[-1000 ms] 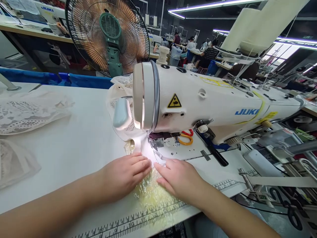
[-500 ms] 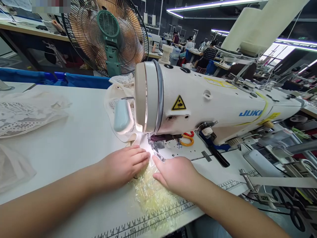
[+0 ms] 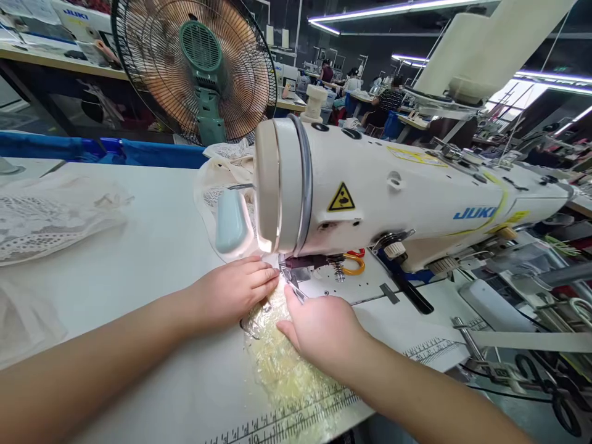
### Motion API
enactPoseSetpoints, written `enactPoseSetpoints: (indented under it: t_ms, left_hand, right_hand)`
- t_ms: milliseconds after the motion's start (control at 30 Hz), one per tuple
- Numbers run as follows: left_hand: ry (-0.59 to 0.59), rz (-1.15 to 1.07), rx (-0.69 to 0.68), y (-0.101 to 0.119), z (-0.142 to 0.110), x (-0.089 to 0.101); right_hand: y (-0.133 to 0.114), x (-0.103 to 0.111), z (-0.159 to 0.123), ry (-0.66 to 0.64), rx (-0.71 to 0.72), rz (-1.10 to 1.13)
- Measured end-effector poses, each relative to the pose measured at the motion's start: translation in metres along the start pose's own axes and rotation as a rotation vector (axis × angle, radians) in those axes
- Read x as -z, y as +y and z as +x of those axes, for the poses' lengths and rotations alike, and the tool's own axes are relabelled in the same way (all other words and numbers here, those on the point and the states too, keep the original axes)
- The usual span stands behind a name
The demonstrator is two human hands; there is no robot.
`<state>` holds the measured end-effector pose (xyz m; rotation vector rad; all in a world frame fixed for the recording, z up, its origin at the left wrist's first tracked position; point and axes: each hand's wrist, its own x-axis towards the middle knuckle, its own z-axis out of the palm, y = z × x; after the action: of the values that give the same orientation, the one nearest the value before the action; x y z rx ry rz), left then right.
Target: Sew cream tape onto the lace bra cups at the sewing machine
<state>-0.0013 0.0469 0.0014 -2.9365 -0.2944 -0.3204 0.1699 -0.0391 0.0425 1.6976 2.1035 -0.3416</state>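
Busy sewing floor, white table [image 3: 152,259]. Both hands flat, palms down, gripping nothing: left hand [image 3: 234,290] & right hand [image 3: 324,324] press pale yellow lace [image 3: 282,364] just before presser foot [image 3: 290,279] of sewing machine [image 3: 393,191]. Vs 1 s ago, hands crept closer to needle, so fabric's feeding thru. Fan [image 3: 197,68] behind.

Pale yellow lace [image 3: 282,364] lies by a white sewing machine [image 3: 393,197] with blue lettering and a yellow warning triangle [image 3: 341,198].
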Motion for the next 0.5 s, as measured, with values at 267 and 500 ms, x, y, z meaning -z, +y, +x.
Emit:
enactPoseSetpoints:
  t_ms: [267,500]
  left_hand:
    - [0.028,0.005,0.079,-0.006,-0.004,-0.01]
    - [0.01,-0.069,0.613,-0.006,-0.007,0.005]
  right_hand:
    - [0.001,-0.016,-0.001,0.106,0.01,0.025]
    - [0.005,-0.046,-0.005,0.364,0.071,0.019]
